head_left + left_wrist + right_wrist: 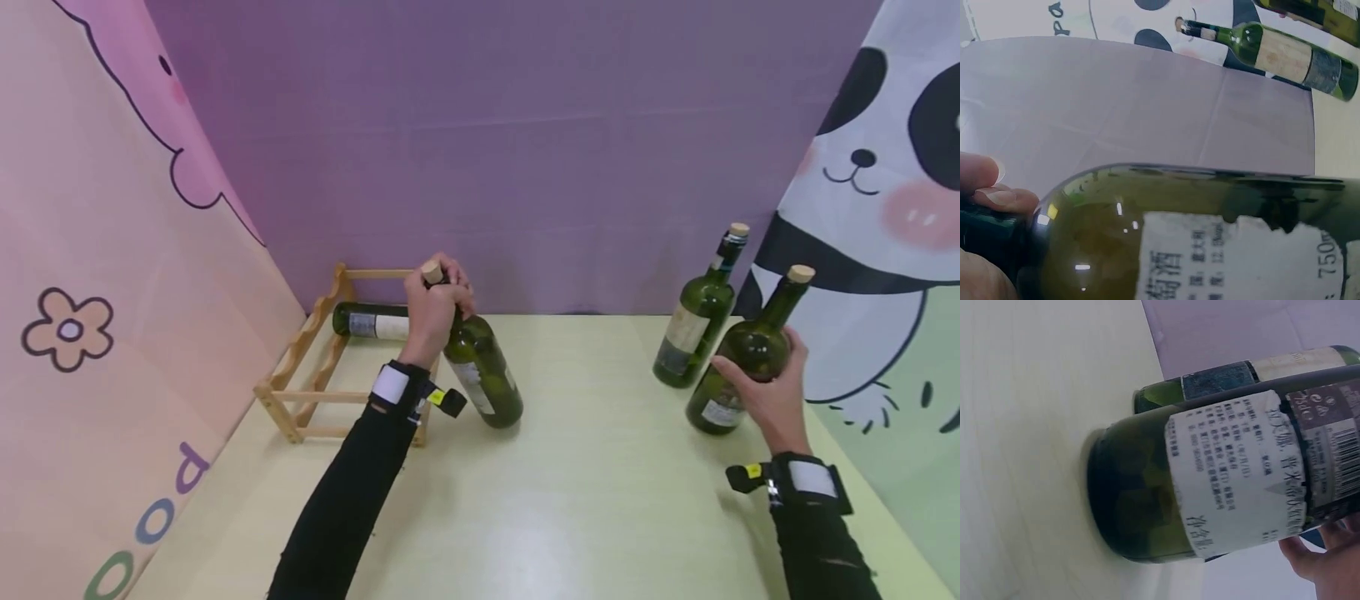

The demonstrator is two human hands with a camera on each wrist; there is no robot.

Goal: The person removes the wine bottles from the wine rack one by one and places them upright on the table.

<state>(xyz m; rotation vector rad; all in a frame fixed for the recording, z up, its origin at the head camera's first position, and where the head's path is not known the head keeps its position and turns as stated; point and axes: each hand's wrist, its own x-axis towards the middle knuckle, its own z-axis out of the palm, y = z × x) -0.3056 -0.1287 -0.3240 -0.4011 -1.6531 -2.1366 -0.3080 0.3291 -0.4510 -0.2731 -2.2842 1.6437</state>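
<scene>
Lowest in the head view, black sleeves (341, 508) reach up over the pale tabletop (570, 500). At right, the right hand (776, 392) grips a corked green wine bottle (757, 346) round its shoulder, thumb and fingers on opposite sides, probably because the broad body steadies well there; its base is down at the tabletop. Left of centre, the left hand (431, 312) is closed around the neck of a second corked bottle (480, 371), likely as the slimmest part to wrap. That bottle leans, cork toward the upper left; whether its base touches down I cannot tell. Just left of it stands a wooden wine rack (322, 397), where a labelled bottle (375, 322) lies sideways, its neck end hidden by the left hand; the scalloped dips presumably stop it rolling. Farther back at right, a cream-labelled bottle (693, 312) stands on its flat base, just beside the one gripped there. Behind hangs a purple backdrop (525, 167).
</scene>
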